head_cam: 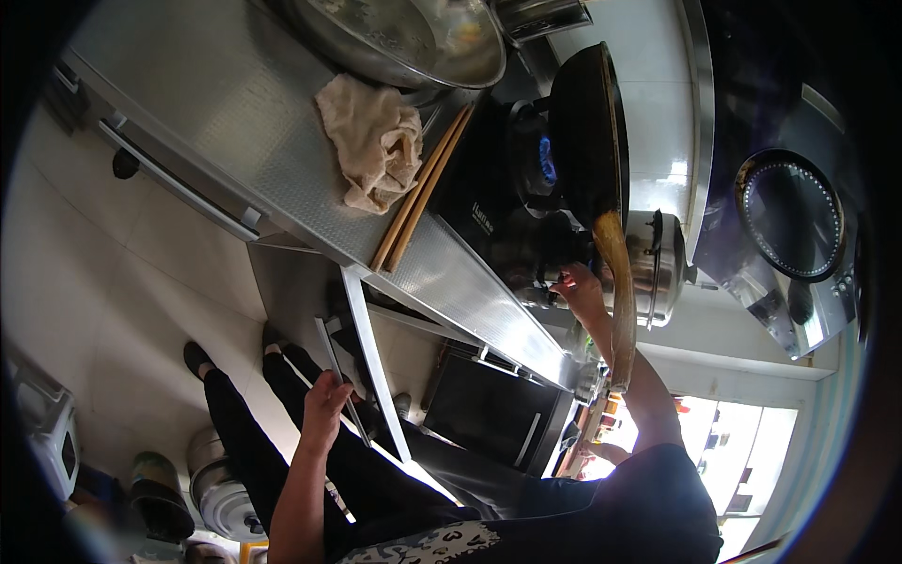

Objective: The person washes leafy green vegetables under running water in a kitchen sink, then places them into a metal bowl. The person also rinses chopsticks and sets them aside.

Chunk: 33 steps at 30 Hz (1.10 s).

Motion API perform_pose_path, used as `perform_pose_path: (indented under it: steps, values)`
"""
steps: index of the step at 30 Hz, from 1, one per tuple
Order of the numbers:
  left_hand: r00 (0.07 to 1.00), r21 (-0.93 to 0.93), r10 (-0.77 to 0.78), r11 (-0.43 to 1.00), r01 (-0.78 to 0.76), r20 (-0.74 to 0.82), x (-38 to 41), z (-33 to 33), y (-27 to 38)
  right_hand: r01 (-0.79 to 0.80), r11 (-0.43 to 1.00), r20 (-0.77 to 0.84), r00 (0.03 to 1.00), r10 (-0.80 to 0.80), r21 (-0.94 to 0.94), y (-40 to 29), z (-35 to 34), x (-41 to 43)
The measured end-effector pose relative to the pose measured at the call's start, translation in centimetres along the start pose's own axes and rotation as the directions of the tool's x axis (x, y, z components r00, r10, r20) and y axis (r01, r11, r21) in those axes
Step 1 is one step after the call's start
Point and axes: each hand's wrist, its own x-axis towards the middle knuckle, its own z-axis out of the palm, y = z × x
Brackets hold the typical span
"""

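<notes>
My left hand (326, 409) is closed around the metal bar handle (337, 356) of an opened drawer or cabinet front (373, 359) below the counter. My right hand (581, 290) reaches over the black gas stove (479, 176), its fingers bent close together by a dark part. Whether they pinch anything is unclear. A black wok (581, 134) sits over a burner with a lit blue flame (546, 161). Its wooden handle (621, 310) passes across my right forearm. Beside that forearm stands a lidded stainless-steel pot (652, 264).
On the steel counter (239, 134) lie a crumpled beige cloth (373, 144), two long wooden chopsticks (426, 187) and a large metal basin (394, 42). A range hood (789, 211) hangs above. Another person's dark-trousered leg (479, 465) is close by. Lidded pots (222, 493) stand on the floor.
</notes>
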Motion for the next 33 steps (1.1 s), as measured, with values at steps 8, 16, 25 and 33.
perform_pose_path:
  steps: [8,16,25,33]
  values:
    - [0.999,0.005,0.036,0.999,-0.036,-0.037,0.9,1.4,-0.6,-0.147,0.988,-0.146,0.977,0.153,0.049,-2.2,0.0,-1.8]
    - [0.984,0.101,0.176,0.98,-0.174,-0.007,5.1,3.7,-6.3,-0.217,0.965,-0.133,0.963,0.236,0.148,-1.3,0.1,-10.9]
    - [0.987,0.307,0.085,0.951,-0.04,-0.136,10.6,6.9,-6.7,-0.181,0.836,0.108,0.983,0.147,0.519,-9.2,2.1,-19.7]
    - [0.946,0.396,-0.061,0.898,0.191,-0.32,0.1,-5.8,9.5,-0.121,0.596,0.164,0.986,-0.019,0.794,-22.8,2.6,-16.7]
